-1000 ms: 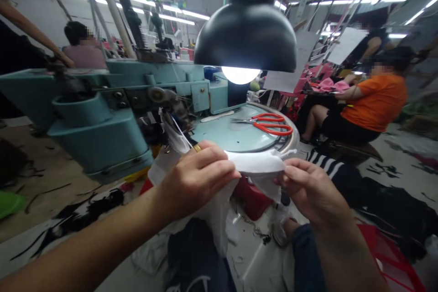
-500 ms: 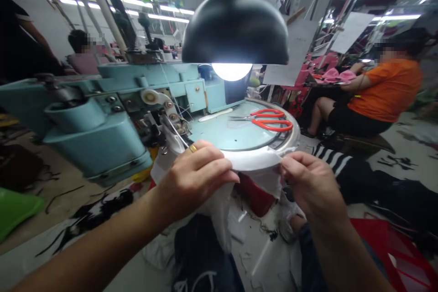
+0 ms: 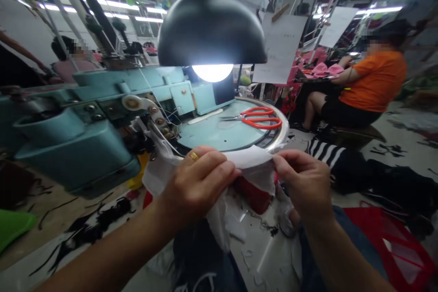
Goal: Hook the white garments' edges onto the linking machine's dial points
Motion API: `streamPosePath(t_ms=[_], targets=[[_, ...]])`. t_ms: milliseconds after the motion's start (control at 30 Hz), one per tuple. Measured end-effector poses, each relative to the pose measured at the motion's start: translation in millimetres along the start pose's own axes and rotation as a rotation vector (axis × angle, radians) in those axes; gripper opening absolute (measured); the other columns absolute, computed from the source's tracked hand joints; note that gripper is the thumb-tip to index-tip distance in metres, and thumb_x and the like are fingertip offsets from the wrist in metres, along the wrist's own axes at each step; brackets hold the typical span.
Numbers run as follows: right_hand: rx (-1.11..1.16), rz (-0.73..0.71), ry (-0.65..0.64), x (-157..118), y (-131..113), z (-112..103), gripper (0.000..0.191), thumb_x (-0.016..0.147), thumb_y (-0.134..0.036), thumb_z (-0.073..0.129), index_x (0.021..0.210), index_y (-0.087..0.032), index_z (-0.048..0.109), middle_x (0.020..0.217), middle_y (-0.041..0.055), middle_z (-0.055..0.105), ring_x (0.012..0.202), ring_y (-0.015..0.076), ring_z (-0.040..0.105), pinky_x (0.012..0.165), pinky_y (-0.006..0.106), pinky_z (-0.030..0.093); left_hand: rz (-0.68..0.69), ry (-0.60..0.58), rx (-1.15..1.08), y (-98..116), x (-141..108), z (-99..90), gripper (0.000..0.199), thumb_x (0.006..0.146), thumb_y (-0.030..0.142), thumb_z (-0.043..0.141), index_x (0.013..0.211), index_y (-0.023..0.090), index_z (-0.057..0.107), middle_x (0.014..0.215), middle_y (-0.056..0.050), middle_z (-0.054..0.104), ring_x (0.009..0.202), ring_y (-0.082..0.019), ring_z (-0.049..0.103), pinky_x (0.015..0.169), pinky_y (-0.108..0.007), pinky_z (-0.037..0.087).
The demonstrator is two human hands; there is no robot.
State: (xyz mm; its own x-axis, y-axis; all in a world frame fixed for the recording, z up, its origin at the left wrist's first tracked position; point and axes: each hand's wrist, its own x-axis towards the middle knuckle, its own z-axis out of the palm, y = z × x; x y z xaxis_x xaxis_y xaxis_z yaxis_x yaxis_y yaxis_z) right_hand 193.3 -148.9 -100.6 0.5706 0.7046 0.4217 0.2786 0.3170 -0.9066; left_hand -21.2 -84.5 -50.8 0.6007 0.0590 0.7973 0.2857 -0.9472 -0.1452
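A strip of white fabric [image 3: 251,157] lies along the near rim of the round dial plate [image 3: 205,134] on a pale blue sewing machine [image 3: 82,141]. My left hand [image 3: 201,180], with a ring on one finger, is closed over the fabric at the rim, left of its middle. The fabric's right end is pinched between thumb and forefinger of my right hand [image 3: 301,175]. More white cloth hangs below the rim. On the plate lie red-handled scissors [image 3: 262,118] and a thin white stick-like piece [image 3: 205,116].
A black lamp [image 3: 212,32] hangs low over the plate, lit. To the right a person in an orange shirt [image 3: 374,82] sits by pink fabric [image 3: 326,70]. Striped dark cloth [image 3: 325,153], a red bag [image 3: 386,237] and thread scraps lie on the floor.
The view has swung slightly right, so the lamp, machine and scissors appear further left. My left hand has come closer to my right along the rim; both still hold the fabric.
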Motion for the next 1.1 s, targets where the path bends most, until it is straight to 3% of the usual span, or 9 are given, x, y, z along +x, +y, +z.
streamPosePath(t_ms=[67, 267, 400, 533, 633, 700, 833, 967, 1100], targets=[[-0.028, -0.014, 0.010, 0, 1, 1, 0.008, 0.077, -0.028, 0.075, 0.076, -0.020, 0.075, 0.058, -0.0024, 0.065, 0.051, 0.0106, 0.053, 0.048, 0.022, 0.043, 0.052, 0.016, 0.033, 0, 1, 1.1, 0.018, 0.080, 0.013, 0.077, 0.094, 0.011, 0.066, 0.085, -0.006, 0.065, 0.082, -0.018, 0.059, 0.078, -0.032, 0.056], [0.014, -0.028, -0.019, -1, 4, 4, 0.006, 0.079, -0.026, 0.074, 0.077, -0.021, 0.074, 0.060, -0.0026, 0.066, 0.051, 0.0107, 0.054, 0.050, 0.023, 0.045, -0.052, 0.005, 0.022, 9, 1, 8.0, 0.013, 0.080, 0.014, 0.077, 0.089, 0.013, 0.067, 0.082, -0.005, 0.065, 0.080, -0.018, 0.059, 0.078, -0.032, 0.055], [0.005, -0.042, -0.026, -2, 1, 6, 0.006, 0.078, -0.024, 0.074, 0.073, -0.021, 0.074, 0.061, -0.0027, 0.066, 0.052, 0.0103, 0.055, 0.050, 0.022, 0.044, -0.035, -0.031, 0.049, 2, 2, -3.5, 0.017, 0.083, 0.021, 0.076, 0.096, 0.014, 0.069, 0.088, -0.007, 0.068, 0.087, -0.021, 0.062, 0.082, -0.034, 0.054], [-0.004, -0.049, -0.032, -3, -2, 7, 0.007, 0.076, -0.023, 0.073, 0.070, -0.020, 0.074, 0.056, -0.0040, 0.064, 0.049, 0.0097, 0.052, 0.049, 0.022, 0.044, -0.275, -0.312, -0.067, -27, 12, -31.3, 0.023, 0.092, 0.037, 0.064, 0.106, 0.019, 0.071, 0.098, -0.005, 0.072, 0.094, -0.021, 0.066, 0.082, -0.033, 0.052], [-0.008, -0.074, -0.028, -5, -3, 8, 0.007, 0.076, -0.023, 0.073, 0.069, -0.020, 0.074, 0.056, -0.0038, 0.065, 0.050, 0.0106, 0.054, 0.052, 0.023, 0.045, -0.377, -0.511, -0.070, -41, 20, -40.7, 0.014, 0.092, 0.029, 0.063, 0.087, 0.021, 0.073, 0.085, 0.000, 0.072, 0.079, -0.017, 0.067, 0.071, -0.029, 0.049], [-0.021, -0.092, -0.020, -6, -3, 9, 0.007, 0.077, -0.024, 0.073, 0.070, -0.020, 0.074, 0.058, -0.0030, 0.067, 0.052, 0.0118, 0.057, 0.053, 0.024, 0.047, -0.380, -0.437, 0.028, -38, 20, -38.7, 0.013, 0.090, 0.024, 0.064, 0.080, 0.020, 0.071, 0.080, 0.000, 0.071, 0.075, -0.017, 0.066, 0.070, -0.030, 0.049], [-0.088, -0.170, -0.044, -7, -7, 10, 0.007, 0.077, -0.021, 0.071, 0.071, -0.020, 0.074, 0.061, -0.0024, 0.067, 0.054, 0.0127, 0.059, 0.056, 0.025, 0.048, -0.235, -0.095, 0.172, -11, 8, -29.8, 0.008, 0.087, 0.024, 0.071, 0.093, 0.017, 0.071, 0.092, -0.005, 0.070, 0.085, -0.019, 0.066, 0.080, -0.034, 0.052], [-0.130, -0.247, -0.054, -8, -12, 9, 0.008, 0.076, -0.017, 0.068, 0.069, -0.020, 0.072, 0.061, -0.0029, 0.065, 0.054, 0.0123, 0.058, 0.059, 0.025, 0.050, -0.223, -0.096, 0.019, 8, -1, -21.4, 0.010, 0.085, 0.018, 0.073, 0.095, 0.018, 0.071, 0.089, -0.004, 0.067, 0.082, -0.016, 0.063, 0.077, -0.029, 0.054], [-0.070, -0.189, -0.082, -11, -15, 8, 0.009, 0.077, -0.018, 0.067, 0.068, -0.020, 0.070, 0.057, -0.0035, 0.063, 0.051, 0.0115, 0.056, 0.051, 0.023, 0.046, -0.205, -0.013, -0.058, 9, -3, -10.2, 0.014, 0.080, 0.012, 0.077, 0.092, 0.017, 0.070, 0.087, -0.004, 0.067, 0.081, -0.015, 0.063, 0.076, -0.028, 0.055]])
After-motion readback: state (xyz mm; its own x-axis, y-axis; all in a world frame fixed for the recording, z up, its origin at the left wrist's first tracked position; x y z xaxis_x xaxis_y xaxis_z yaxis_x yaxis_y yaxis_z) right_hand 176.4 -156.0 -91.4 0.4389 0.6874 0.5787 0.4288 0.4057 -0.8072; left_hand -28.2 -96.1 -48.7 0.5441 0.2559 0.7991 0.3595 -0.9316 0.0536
